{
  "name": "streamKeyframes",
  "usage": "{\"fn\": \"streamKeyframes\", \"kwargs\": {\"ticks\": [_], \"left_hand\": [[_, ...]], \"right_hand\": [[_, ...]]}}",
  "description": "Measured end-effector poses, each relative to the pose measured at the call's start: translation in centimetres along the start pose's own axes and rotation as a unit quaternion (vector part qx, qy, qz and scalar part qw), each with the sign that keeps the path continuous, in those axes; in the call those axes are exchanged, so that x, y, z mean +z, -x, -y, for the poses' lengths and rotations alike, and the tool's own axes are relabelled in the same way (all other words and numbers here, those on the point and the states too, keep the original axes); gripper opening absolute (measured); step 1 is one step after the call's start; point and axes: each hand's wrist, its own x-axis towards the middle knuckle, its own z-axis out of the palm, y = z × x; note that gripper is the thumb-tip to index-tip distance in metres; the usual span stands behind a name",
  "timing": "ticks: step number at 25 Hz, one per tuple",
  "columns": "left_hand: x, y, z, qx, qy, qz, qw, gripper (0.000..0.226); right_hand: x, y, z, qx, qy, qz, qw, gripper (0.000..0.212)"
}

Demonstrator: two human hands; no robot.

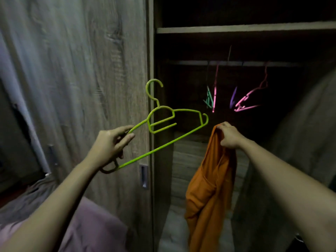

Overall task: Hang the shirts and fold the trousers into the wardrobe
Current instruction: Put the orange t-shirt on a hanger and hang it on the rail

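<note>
Pinkish cloth (94, 226) lay bunched low on my left. My left hand (109, 144) was raised before the closed wood-grain door (81, 70). Its fingers were curled round one end of a green hanger (185, 110), hook up, tilted toward the opening. My right hand (230, 136) reached into the dark, open wardrobe (151, 51), fingers pinching the top of an orange shirt (211, 188) that hung limp below it. Farther in, coloured hangers (249, 100) dangled from the rail (190, 62) under a shelf (236, 30).
</note>
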Motion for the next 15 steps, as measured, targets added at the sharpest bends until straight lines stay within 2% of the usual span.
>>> {"fn": "streamKeyframes", "kwargs": {"ticks": [3,7,11,14,15], "left_hand": [[-2.3,2.2,0.8,0.051,0.047,0.032,0.997,0.025],[-2.1,3.6,1.4,0.107,0.044,0.062,0.991,0.05],[1.6,3.7,1.2,0.173,0.041,0.063,0.982,0.043],[4.4,3.5,0.8,0.189,0.074,0.027,0.979,0.044],[4.9,3.5,0.9,0.181,0.093,-0.001,0.979,0.041]], "right_hand": [[0.0,0.5,1.4,-0.005,-0.022,0.012,1.0,0.066],[-0.6,1.2,4.8,-0.065,-0.039,0.054,0.996,0.068],[-1.3,2.3,9.7,-0.167,-0.056,0.096,0.98,0.073],[-3.2,2.9,11.6,-0.224,-0.1,0.091,0.965,0.058],[-3.9,3.2,11.4,-0.253,-0.107,0.059,0.96,0.048]]}}
